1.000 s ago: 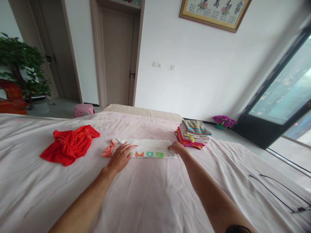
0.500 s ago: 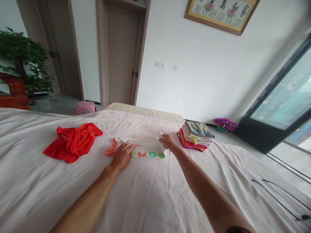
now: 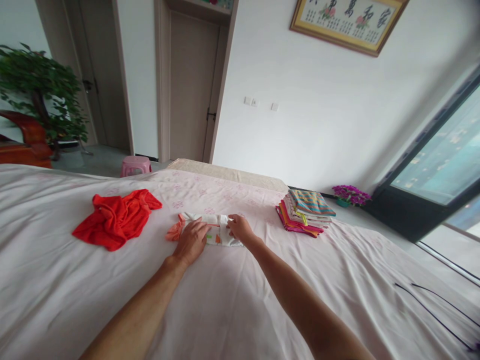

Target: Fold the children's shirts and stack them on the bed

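A white shirt (image 3: 213, 238) with printed coloured letters and a peach-orange end (image 3: 174, 231) lies on the bed as a narrow strip. My left hand (image 3: 192, 241) rests flat on its left part, fingers stretched out. At the strip's right end, my right hand (image 3: 240, 229) is closed in a pinch on the fabric, which is folded over toward the left. The fingertips of both hands are a short way apart. A crumpled red garment (image 3: 120, 217) lies to the left, touched by neither hand.
A stack of folded clothes (image 3: 305, 212) sits on the bed sheet (image 3: 232, 310) to the right. Thin black cords (image 3: 431, 305) lie at the right edge. Beyond the bed are a pink stool (image 3: 135, 165), a potted plant (image 3: 41, 95) and purple flowers (image 3: 350, 195).
My right hand has moved left with the shirt's right end, folding it over and making the strip shorter. My left hand stays on the shirt. The view has shifted slightly.
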Motion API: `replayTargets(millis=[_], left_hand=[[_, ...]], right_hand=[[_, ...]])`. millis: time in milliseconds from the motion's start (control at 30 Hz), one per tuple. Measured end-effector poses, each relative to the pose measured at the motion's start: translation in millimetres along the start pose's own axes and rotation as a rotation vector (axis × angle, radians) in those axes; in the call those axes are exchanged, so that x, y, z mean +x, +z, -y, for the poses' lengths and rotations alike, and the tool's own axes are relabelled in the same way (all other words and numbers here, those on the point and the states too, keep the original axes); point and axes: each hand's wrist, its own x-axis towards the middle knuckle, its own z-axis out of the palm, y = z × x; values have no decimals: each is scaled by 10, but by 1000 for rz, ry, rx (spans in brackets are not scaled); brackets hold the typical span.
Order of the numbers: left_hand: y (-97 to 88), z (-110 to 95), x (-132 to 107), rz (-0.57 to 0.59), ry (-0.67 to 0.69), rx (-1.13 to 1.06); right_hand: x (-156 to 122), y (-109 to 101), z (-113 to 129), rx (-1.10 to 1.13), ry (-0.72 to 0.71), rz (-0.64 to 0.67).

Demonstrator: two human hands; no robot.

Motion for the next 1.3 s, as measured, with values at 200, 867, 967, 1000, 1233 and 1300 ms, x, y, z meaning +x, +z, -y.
replayTargets(millis=[200,867,967,1000,1233,1300], left_hand=[[-3,-3,4,-17,25,-37],[-119,-15,45,-158,-53,-91],[-205,-27,69,-202,-70,-67],[-233,-23,72,-217,-82,-49],[-340,72,44,-325,-251,54],[-342,69,44,-322,-281,45]], right_hand=[[-106,-23,-101,-94,-91,-15],[-95,-463,-421,-203,204,-181],[-64,-458,-458,-119,235,-125],[-56,-439,-453,-82,244,-112],[-124,-362,-356,269,263,-95],[-185,-427,-370,352,261,-113]])
